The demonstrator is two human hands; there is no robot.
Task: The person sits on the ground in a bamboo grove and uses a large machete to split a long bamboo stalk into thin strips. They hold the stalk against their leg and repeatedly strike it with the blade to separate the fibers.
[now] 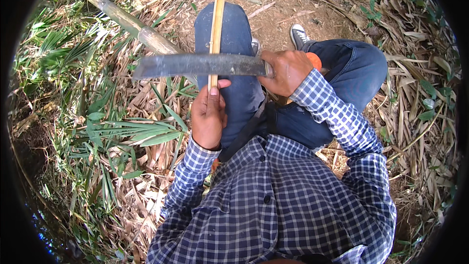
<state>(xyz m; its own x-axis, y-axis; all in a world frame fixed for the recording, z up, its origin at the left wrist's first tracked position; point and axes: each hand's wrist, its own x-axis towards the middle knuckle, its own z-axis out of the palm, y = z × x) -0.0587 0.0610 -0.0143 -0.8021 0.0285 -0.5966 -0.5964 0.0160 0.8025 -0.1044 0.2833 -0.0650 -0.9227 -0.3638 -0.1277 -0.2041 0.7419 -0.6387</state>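
My left hand [207,117] pinches the lower end of a thin split bamboo strip [218,19], its thumb lying along the strip. The strip points away from me over my left thigh and runs out of the top of the head view. My right hand [286,72] is wrapped round the handle of a machete, and a bit of orange shows behind the fist. Its long dark blade [181,64] lies crosswise over the strip, just beyond my left fingertips, with the tip to the left. Whether the edge bites into the strip, I cannot tell.
A thick bamboo pole [115,12] slants from the far left towards my left knee [237,24]. Green leaves [146,132] and dry bamboo litter [410,98] cover the ground on both sides. Bare brown soil [283,12] shows ahead, near my shoe [299,34].
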